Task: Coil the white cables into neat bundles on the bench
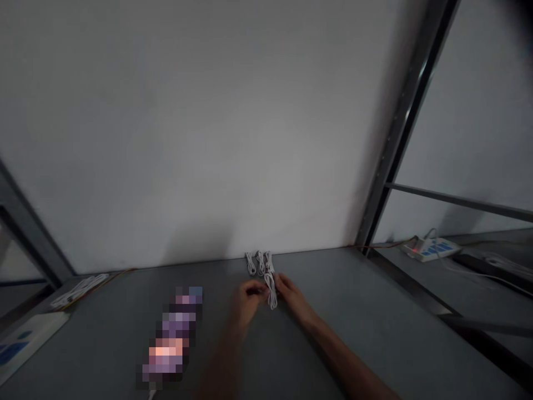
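A white bundled cable (271, 297) is between my two hands, low over the grey shelf surface. My left hand (247, 303) is closed, with thumb and fingertips pinching the bundle's left side. From the other side, my right hand (293, 297) grips the upper right part of the same bundle; some of its fingertips are hidden behind it. Just beyond, near the wall, several similar bundles lie in a row: a left cable bundle (250, 264), a middle cable bundle (260, 263) and a right cable bundle (268, 260). The held bundle overlaps the right one in view.
A pixelated phone-like object (170, 336) lies to the left, with a white cord at its lower end. Power strips sit at the left (33, 339) and right (435, 249). More white cables (79, 290) lie far left. Metal posts (408, 116) frame the shelf against a white wall (250, 122).
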The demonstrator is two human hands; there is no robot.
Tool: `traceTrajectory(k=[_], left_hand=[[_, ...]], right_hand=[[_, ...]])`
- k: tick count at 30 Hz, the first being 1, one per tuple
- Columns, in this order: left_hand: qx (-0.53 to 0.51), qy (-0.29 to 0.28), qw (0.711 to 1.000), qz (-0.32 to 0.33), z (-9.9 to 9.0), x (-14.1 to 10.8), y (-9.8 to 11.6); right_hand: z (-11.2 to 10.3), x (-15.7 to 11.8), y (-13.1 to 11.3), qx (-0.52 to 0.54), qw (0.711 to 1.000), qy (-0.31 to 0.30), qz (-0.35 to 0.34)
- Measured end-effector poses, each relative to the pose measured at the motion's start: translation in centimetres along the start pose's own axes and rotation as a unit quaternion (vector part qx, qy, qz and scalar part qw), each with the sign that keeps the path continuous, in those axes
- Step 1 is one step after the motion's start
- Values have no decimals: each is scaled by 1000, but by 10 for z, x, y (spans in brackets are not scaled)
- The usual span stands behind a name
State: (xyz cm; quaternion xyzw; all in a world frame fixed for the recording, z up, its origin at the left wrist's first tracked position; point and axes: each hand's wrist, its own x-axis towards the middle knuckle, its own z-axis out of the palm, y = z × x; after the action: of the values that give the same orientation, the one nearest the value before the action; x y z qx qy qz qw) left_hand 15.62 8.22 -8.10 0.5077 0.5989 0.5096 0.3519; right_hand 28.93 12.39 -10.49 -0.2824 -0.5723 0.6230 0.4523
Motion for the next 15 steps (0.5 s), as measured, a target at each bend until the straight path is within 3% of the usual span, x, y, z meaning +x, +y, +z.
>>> traceTrajectory(k=[4, 7, 15], left_hand=[[114, 44, 992, 22, 0, -3, 5], [129, 38, 990, 37, 3, -7, 9], [154, 18, 983, 103, 11, -10, 10]], right_hand=[[-2, -4, -13, -28, 999, 15, -19], [-3, -6, -16, -19, 1000, -9, 11], [-5, -7, -13, -28, 999, -19, 8]])
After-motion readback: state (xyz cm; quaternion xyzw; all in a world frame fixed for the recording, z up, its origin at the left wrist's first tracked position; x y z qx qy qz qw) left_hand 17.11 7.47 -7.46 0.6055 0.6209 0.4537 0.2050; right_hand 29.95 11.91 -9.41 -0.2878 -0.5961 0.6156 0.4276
